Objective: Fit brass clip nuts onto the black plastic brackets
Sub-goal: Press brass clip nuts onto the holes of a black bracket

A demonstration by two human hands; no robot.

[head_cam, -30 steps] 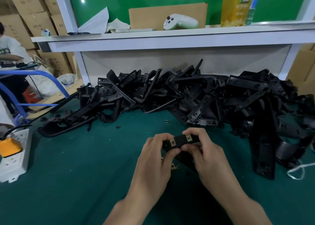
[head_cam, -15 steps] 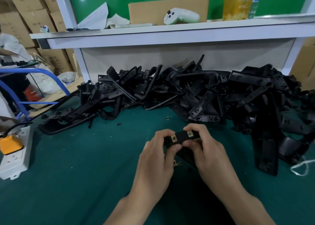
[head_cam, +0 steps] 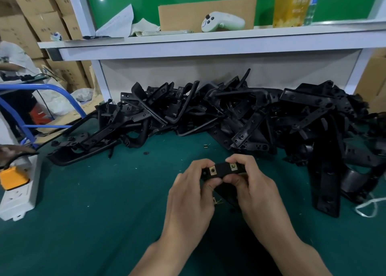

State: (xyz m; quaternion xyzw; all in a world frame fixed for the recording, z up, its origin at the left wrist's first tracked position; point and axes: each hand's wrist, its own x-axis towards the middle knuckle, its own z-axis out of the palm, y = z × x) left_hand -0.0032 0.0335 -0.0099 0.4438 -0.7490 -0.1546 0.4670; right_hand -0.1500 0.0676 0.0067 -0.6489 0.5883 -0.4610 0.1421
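over green mat, l hand (head_cam: 189, 194) & r hand (head_cam: 253, 189) pinch bracket (head_cam: 222, 170) w/ 2 brass nuts (head_cam: 212, 169)

Bracket pile (head_cam: 240, 112) blocks rear; green mat (head_cam: 94, 202) open left.

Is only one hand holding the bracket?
No, the left hand and the right hand both grip the bracket.

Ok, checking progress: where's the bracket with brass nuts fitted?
Head view, lower centre: the black plastic bracket is pinched between left hand and right hand, over the green mat.
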